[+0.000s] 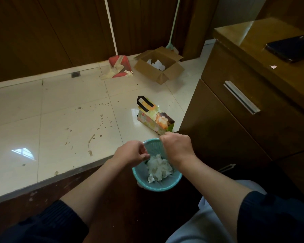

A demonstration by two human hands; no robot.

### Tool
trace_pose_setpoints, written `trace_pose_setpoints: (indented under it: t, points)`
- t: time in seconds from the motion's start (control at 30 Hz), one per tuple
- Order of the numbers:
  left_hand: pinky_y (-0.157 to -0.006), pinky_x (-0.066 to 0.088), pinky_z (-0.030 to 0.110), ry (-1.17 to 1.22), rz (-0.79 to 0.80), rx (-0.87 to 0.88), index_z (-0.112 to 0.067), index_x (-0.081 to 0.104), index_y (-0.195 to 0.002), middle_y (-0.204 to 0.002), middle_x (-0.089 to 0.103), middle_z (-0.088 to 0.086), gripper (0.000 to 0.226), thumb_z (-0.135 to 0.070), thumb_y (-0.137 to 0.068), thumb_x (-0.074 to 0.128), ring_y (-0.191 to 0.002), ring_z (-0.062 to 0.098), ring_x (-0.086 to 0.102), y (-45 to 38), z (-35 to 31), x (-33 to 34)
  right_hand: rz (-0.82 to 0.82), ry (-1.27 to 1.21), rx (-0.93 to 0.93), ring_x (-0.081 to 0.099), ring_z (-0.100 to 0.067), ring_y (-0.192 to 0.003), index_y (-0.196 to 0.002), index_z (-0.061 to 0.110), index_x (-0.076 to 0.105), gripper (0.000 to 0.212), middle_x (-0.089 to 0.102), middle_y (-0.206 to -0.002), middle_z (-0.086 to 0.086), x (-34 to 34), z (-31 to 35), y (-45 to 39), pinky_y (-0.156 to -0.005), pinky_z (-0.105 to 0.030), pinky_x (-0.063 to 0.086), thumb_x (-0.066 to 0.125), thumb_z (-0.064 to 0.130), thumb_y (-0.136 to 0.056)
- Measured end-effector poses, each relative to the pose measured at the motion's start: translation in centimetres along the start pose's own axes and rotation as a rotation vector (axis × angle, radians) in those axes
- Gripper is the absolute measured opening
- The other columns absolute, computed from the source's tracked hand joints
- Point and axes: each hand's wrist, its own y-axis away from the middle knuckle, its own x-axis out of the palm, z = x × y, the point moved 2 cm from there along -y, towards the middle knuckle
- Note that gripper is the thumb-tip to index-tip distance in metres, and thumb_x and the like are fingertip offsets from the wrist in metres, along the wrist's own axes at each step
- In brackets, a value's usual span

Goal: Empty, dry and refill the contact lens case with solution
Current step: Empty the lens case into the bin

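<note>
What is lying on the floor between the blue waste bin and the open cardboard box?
In the head view, a colourful paper bag stands between the waste bin and the cardboard box; otherwise bare tile.

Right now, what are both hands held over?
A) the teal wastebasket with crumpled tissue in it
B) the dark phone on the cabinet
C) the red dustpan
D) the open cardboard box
A: the left hand and right hand sit above the rim of the teal wastebasket, with crumpled tissue inside.
</note>
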Motion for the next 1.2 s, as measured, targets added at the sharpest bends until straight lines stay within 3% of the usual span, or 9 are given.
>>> trace_pose_setpoints:
  t: [0.2,0.27,0.37,0.43,0.53,0.63,0.77,0.93,1.2]
  points:
    - [-0.083,0.062,0.035,-0.022,0.004,-0.040,-0.032,0.072,-0.085,-0.089,0.078,-0.012,0.025,-0.039,-0.106,0.063,-0.088,0.011,0.074,-0.2,-0.1,-0.2,-0.030,-0.041,-0.010,0.074,-0.023,-0.082,-0.109,0.020,0.072,0.017,0.074,-0.102,0.001,-0.8,1.1,-0.3,-0.061,-0.032,0.049,0.069,0.007,-0.099]
    - [-0.089,0.063,0.038,0.002,0.023,-0.055,-0.028,0.077,-0.103,-0.101,0.080,-0.008,0.010,-0.023,-0.103,0.069,-0.096,0.013,0.075,-0.3,0.0,-0.1,-0.240,-0.034,-0.073,0.072,-0.019,-0.069,-0.105,0.020,0.076,0.011,0.077,-0.093,0.002,-1.7,1.4,0.1,-0.056,-0.030,0.052,0.075,0.012,-0.098]
    - [-0.097,0.061,0.044,0.047,-0.006,-0.071,-0.021,0.070,-0.130,-0.118,0.077,0.001,0.039,-0.004,-0.095,0.070,-0.109,0.020,0.072,-0.3,0.3,-0.3,-0.606,-0.125,-0.119,0.072,-0.019,-0.064,-0.106,0.015,0.081,0.009,0.081,-0.088,-0.001,-3.1,1.5,0.1,-0.064,-0.031,0.051,0.074,0.018,-0.101]
    - [-0.097,0.061,0.043,0.071,-0.015,-0.060,-0.018,0.065,-0.135,-0.120,0.076,0.003,0.044,0.000,-0.094,0.067,-0.109,0.022,0.071,-0.1,0.6,-0.4,-0.498,-0.124,0.003,0.072,-0.020,-0.072,-0.108,0.017,0.081,0.013,0.081,-0.092,-0.001,-2.9,1.2,-0.1,-0.076,-0.033,0.050,0.070,0.016,-0.102]
    - [-0.099,0.060,0.040,0.079,-0.014,-0.027,-0.015,0.066,-0.134,-0.127,0.074,0.006,0.039,-0.003,-0.097,0.065,-0.112,0.022,0.071,0.0,0.7,-0.7,-0.056,-0.188,0.238,0.071,-0.025,-0.089,-0.112,0.019,0.077,0.018,0.076,-0.103,-0.001,-1.0,0.6,-0.2,-0.086,-0.035,0.054,0.061,0.015,-0.105]
    - [-0.097,0.057,0.033,0.085,-0.046,0.024,-0.016,0.064,-0.136,-0.130,0.073,0.006,0.032,-0.016,-0.104,0.064,-0.108,0.019,0.068,0.2,0.1,-1.1,-0.083,-0.288,0.261,0.069,-0.024,-0.093,-0.114,0.025,0.078,0.018,0.075,-0.107,0.003,-1.1,0.1,0.2,-0.074,-0.031,0.040,0.062,0.026,-0.105]
    - [-0.094,0.056,0.031,0.142,-0.107,0.106,-0.019,0.058,-0.142,-0.129,0.072,0.003,0.036,-0.020,-0.106,0.062,-0.104,0.018,0.067,1.1,-2.5,-2.5,-0.069,-0.490,0.296,0.071,-0.015,-0.093,-0.122,0.031,0.078,0.024,0.079,-0.106,0.007,-4.5,-2.3,1.6,-0.077,-0.029,0.057,0.076,0.034,-0.099]
    - [-0.072,0.059,0.019,0.359,-0.146,0.425,-0.032,0.057,-0.140,-0.121,0.071,-0.005,0.048,-0.011,-0.099,0.073,-0.088,0.003,0.072,2.7,-10.0,-6.6,-0.237,-0.780,0.255,0.068,-0.002,-0.079,-0.120,0.027,0.077,0.029,0.074,-0.088,0.010,-12.2,-6.9,6.6,-0.072,-0.013,0.055,0.086,0.026,-0.092]
    - [-0.071,0.056,0.015,0.421,-0.087,1.005,-0.021,0.067,-0.141,-0.102,0.076,-0.028,0.053,-0.010,-0.092,0.083,-0.083,-0.002,0.073,9.4,-30.7,-10.3,-0.660,-0.805,0.411,0.071,-0.002,-0.092,-0.120,0.028,0.075,0.026,0.077,-0.097,0.013,-24.5,-15.4,20.3,-0.077,-0.013,0.056,0.083,0.026,-0.095]
